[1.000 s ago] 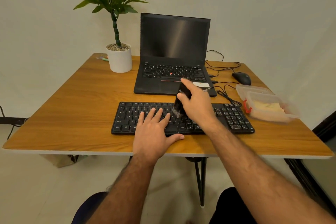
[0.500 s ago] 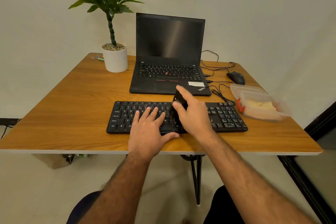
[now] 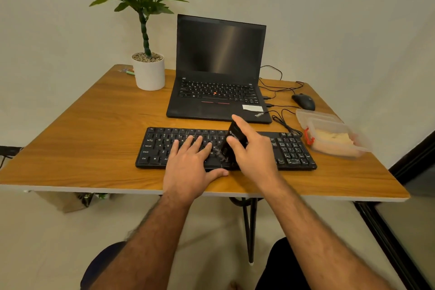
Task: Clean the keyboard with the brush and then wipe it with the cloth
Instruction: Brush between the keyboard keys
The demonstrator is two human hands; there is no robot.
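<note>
Keyboard (image 3: 292, 152) lies on table (image 3: 94, 125) before laptop (image 3: 219, 92). Left hand (image 3: 188, 165) flat, fingers spread, pressing keys at mid-left. Right hand (image 3: 254, 153) clamped on brush (image 3: 235, 136), bristles touching keys at centre. Cloth not made out

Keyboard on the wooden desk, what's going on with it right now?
A person is brushing the black external keyboard on the wooden desk. The right hand grips a small black brush, bristles down on the middle keys. The left hand lies flat on the keys beside it, steadying the board. A clear plastic container holding something pale sits at the right; whether that is the cloth cannot be told. Wiping has not begun.
</note>
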